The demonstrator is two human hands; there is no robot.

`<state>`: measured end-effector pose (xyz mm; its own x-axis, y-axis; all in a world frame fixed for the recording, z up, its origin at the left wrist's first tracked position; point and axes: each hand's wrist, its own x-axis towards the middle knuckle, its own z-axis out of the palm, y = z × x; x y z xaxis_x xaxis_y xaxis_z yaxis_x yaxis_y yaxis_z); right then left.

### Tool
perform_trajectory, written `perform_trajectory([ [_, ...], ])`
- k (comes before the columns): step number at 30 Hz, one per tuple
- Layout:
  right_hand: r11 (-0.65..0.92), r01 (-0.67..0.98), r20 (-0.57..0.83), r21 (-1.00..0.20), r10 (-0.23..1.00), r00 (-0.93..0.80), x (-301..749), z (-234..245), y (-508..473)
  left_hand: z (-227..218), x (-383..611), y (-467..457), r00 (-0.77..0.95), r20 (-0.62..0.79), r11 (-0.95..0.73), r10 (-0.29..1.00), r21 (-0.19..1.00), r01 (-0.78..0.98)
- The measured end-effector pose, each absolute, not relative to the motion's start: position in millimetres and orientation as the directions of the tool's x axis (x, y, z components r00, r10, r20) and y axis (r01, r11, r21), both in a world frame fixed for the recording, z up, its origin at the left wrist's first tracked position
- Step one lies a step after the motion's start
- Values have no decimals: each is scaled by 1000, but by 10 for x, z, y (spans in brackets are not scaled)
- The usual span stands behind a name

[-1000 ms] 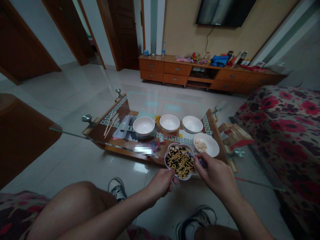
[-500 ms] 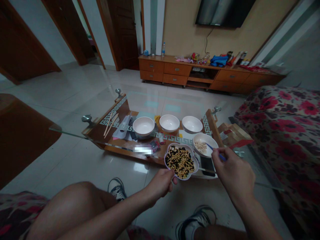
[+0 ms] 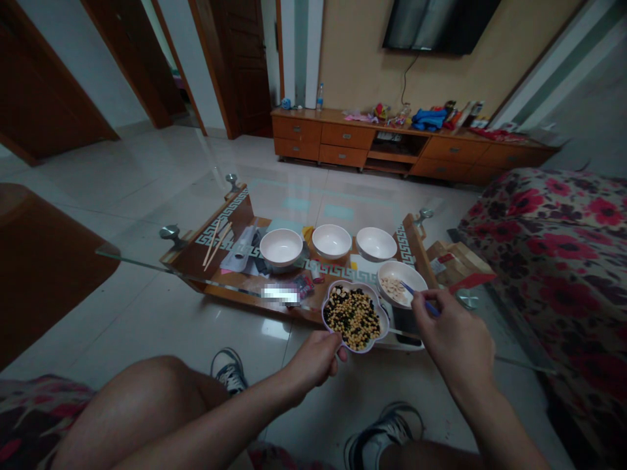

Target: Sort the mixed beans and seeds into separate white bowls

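Head view, looking down past the knees: the left hand [image 3: 313, 360] is closed on the rim of a flower-shaped bowl [image 3: 337, 339], holding it up at the near edge of the desk [image 3: 223, 251]. The bowl is heaped with mixed beans [image 3: 353, 317], yellow and black, and sits just in front of a white bowl [image 3: 415, 277].

The right hand [image 3: 453, 336] is pinching a blue stick [image 3: 420, 301] between thumb and fingers. Its tip points at the rim of the white bowl, which holds a small pile of pale seeds [image 3: 392, 288]. A dark phone [image 3: 405, 325] lies on the desk just beyond the hand, partly under the bowls' edge.

Farther along the desk stand three white bowls [image 3: 330, 241] in a row. Beside them are a pair of chopsticks [image 3: 213, 245] and a heap of packets [image 3: 240, 251]. A blurred patch [image 3: 280, 295] hides something near the desk's front edge. To the right is a red-flowered sofa [image 3: 548, 261], and across the floor stands a wooden cabinet [image 3: 411, 147] under a wall-mounted TV [image 3: 441, 19].
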<state>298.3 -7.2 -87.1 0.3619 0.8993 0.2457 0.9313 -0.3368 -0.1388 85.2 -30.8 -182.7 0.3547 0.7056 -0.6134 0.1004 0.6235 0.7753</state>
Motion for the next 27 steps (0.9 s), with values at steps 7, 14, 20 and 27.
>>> perform_trajectory([
  [7,46,924,-6,-380,999,-52,2887,-1014,-83,-1831,883,-295,343,-618,625,708,774,102],
  [14,169,919,-204,-356,946,-253,2748,-1067,-161,-1775,921,-300,343,-626,633,701,767,107],
  [20,47,983,-33,-177,998,-54,2773,-1070,-135,-1797,910,-303,349,-620,629,703,771,101],
  [27,126,943,-42,-308,988,-146,2738,-1053,-147,-1781,908,-305,346,-619,625,705,773,110],
])
